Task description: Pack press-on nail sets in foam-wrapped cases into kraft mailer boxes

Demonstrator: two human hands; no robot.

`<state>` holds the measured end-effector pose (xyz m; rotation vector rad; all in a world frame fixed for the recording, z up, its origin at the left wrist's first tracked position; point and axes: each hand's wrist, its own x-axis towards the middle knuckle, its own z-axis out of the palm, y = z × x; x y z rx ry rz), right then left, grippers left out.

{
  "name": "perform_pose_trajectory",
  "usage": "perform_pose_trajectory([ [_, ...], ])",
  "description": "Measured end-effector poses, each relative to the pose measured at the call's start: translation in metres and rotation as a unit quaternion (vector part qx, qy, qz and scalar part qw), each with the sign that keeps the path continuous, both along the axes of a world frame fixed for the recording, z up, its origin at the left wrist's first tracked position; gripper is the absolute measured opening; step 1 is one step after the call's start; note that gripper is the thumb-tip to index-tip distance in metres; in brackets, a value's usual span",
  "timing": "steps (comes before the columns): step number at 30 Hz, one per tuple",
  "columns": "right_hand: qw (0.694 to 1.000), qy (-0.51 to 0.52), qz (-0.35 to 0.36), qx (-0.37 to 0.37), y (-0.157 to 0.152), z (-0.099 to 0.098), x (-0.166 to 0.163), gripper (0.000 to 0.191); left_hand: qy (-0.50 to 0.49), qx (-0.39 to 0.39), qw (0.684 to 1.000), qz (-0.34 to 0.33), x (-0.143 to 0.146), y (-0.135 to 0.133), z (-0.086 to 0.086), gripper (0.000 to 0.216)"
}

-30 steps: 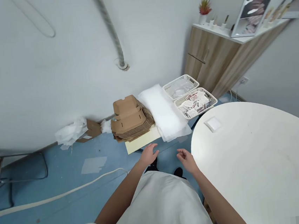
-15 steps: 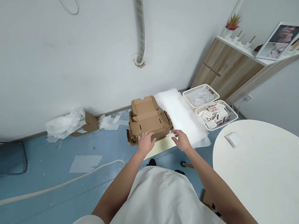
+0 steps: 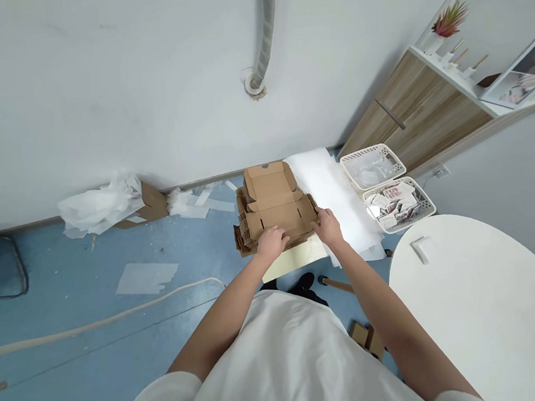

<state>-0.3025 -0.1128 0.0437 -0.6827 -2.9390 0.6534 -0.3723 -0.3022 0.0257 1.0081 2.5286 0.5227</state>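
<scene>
A stack of flat brown cardboard box blanks (image 3: 273,209) lies on a low pale-yellow surface (image 3: 296,257) by the wall. My left hand (image 3: 272,244) rests on the near left edge of the top blank, fingers curled over it. My right hand (image 3: 327,226) grips the near right corner of the same blank. A pile of white foam sheets (image 3: 333,197) lies just right of the stack.
Two white baskets (image 3: 392,191) with small packets stand right of the foam. A round white table (image 3: 486,305) is at right, a wooden cabinet (image 3: 429,115) behind. Paper scraps (image 3: 102,207) and a white cable (image 3: 94,324) lie on the blue floor. Small cardboard pieces (image 3: 368,339) sit near my feet.
Both hands have moved forward from above the floor onto the cardboard stack. They now hold the near edge of the top blank. The view has swung left, toward the stack.
</scene>
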Motion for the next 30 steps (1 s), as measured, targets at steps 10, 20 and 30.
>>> perform_pose_trajectory([
  [10, 0.995, 0.047, -0.047, -0.074, 0.005, -0.001, -0.014, 0.028, 0.088, -0.025, 0.994, -0.062, -0.008, 0.0, -0.01, 0.03],
  [20, 0.966, 0.112, -0.073, -0.221, -0.039, -0.011, 0.027, 0.021, 0.067, 0.026, 0.996, -0.053, -0.002, -0.003, -0.015, 0.027],
  [30, 0.924, 0.118, -0.121, -0.342, -0.035, -0.028, 0.033, 0.031, 0.042, 0.089, 0.995, 0.0, -0.005, -0.014, 0.005, 0.023],
])
